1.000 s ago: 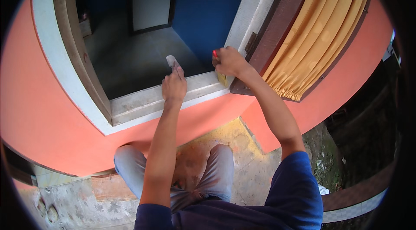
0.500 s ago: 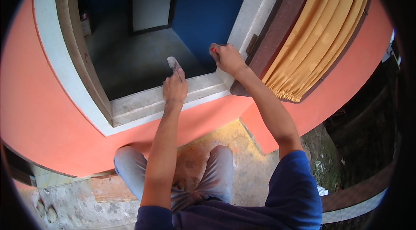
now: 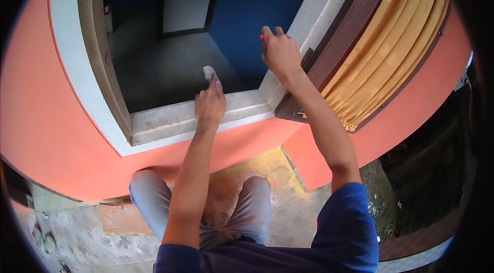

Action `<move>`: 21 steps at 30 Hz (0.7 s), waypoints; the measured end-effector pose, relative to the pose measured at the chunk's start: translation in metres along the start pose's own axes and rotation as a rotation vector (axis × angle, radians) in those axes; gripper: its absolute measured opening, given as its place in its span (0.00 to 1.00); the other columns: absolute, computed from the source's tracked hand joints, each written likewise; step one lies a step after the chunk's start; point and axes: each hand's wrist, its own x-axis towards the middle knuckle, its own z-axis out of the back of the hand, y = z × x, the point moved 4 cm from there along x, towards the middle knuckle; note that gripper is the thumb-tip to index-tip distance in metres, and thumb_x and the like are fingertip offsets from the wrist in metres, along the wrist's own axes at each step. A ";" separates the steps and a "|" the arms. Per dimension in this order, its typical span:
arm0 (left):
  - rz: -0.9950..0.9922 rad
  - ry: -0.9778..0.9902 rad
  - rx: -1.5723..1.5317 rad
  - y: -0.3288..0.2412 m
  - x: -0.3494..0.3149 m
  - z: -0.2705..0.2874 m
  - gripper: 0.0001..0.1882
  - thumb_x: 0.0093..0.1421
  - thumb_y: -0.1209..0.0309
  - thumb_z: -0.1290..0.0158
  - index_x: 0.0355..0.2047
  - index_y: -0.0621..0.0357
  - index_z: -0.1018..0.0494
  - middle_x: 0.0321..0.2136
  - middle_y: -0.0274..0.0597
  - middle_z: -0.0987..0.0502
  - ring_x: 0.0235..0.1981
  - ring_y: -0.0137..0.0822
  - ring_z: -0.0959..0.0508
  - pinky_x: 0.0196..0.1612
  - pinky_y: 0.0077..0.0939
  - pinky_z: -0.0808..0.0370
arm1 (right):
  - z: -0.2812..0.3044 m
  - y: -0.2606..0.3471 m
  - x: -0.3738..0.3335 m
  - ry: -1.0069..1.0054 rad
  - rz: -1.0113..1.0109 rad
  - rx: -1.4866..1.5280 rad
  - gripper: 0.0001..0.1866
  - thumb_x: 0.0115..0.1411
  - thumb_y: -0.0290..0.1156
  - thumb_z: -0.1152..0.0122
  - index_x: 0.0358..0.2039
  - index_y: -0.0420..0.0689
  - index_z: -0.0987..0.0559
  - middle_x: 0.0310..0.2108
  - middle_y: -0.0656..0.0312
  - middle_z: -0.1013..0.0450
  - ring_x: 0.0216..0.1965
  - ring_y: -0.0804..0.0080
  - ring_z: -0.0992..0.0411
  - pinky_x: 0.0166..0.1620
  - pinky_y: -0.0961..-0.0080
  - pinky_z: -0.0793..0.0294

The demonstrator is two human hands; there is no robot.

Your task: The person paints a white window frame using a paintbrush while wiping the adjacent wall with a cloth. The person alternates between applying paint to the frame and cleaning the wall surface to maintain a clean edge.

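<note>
Head view: a pale, round-ended piece (image 3: pixel 208 73) juts from the far side of the left hand (image 3: pixel 210 106), whose fingers are closed on its near end above the whitish windowsill (image 3: pixel 172 125). Farther right, the right hand (image 3: pixel 282 56) is curled tightly around a red-ended object (image 3: pixel 262 37), mostly hidden, near the right jamb (image 3: pixel 325 0). Rightward, a gold curtain (image 3: pixel 386 49) hangs in a brown frame (image 3: pixel 354 28); a coral wall (image 3: pixel 314 157) lies nearer, a blue wall (image 3: pixel 247 15) far inside.

There are two hands (image 3: pixel 210 104), one pale flat-tipped tool (image 3: pixel 208 72), one red-ended item (image 3: pixel 262 37), one window frame (image 3: pixel 164 121), one gold curtain (image 3: pixel 383 51), one door (image 3: pixel 189 0), two jeans-clad legs (image 3: pixel 254 206).
</note>
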 end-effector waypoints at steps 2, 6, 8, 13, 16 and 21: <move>0.004 0.005 -0.007 -0.001 -0.002 0.002 0.25 0.76 0.59 0.65 0.68 0.53 0.35 0.30 0.62 0.17 0.36 0.63 0.17 0.49 0.56 0.23 | -0.006 0.005 -0.005 0.116 -0.001 0.014 0.09 0.59 0.26 0.38 0.41 0.42 0.21 0.34 0.46 0.21 0.34 0.48 0.18 0.36 0.55 0.17; -0.011 0.048 0.024 -0.005 0.000 -0.003 0.26 0.76 0.59 0.66 0.68 0.54 0.34 0.30 0.61 0.17 0.35 0.63 0.17 0.49 0.56 0.23 | -0.104 0.010 -0.085 0.487 0.246 0.113 0.09 0.60 0.25 0.41 0.41 0.41 0.21 0.28 0.45 0.22 0.32 0.44 0.19 0.35 0.53 0.18; -0.001 0.029 0.051 0.001 0.004 0.001 0.26 0.76 0.58 0.67 0.67 0.54 0.34 0.30 0.60 0.17 0.35 0.63 0.17 0.49 0.55 0.23 | -0.086 0.008 -0.062 0.392 0.135 0.164 0.08 0.61 0.26 0.41 0.41 0.40 0.22 0.26 0.43 0.22 0.30 0.42 0.20 0.36 0.51 0.18; 0.000 0.010 0.060 0.003 0.000 0.001 0.26 0.76 0.58 0.68 0.67 0.54 0.33 0.30 0.59 0.17 0.37 0.62 0.17 0.50 0.54 0.22 | -0.016 -0.020 -0.021 0.086 -0.136 0.193 0.08 0.62 0.30 0.40 0.37 0.38 0.23 0.25 0.40 0.22 0.30 0.39 0.21 0.38 0.47 0.19; 0.004 0.050 0.010 -0.005 -0.002 0.001 0.27 0.76 0.57 0.68 0.67 0.55 0.34 0.31 0.61 0.17 0.38 0.62 0.17 0.50 0.55 0.22 | -0.039 -0.024 -0.064 0.171 -0.100 0.197 0.08 0.64 0.31 0.40 0.36 0.38 0.23 0.24 0.41 0.22 0.29 0.39 0.21 0.37 0.46 0.20; 0.006 0.018 -0.015 0.006 -0.002 0.001 0.26 0.76 0.57 0.68 0.67 0.53 0.34 0.31 0.63 0.17 0.37 0.63 0.18 0.50 0.56 0.22 | 0.014 -0.022 -0.046 -0.029 -0.035 0.269 0.06 0.66 0.32 0.40 0.38 0.44 0.22 0.30 0.47 0.20 0.29 0.43 0.21 0.33 0.52 0.21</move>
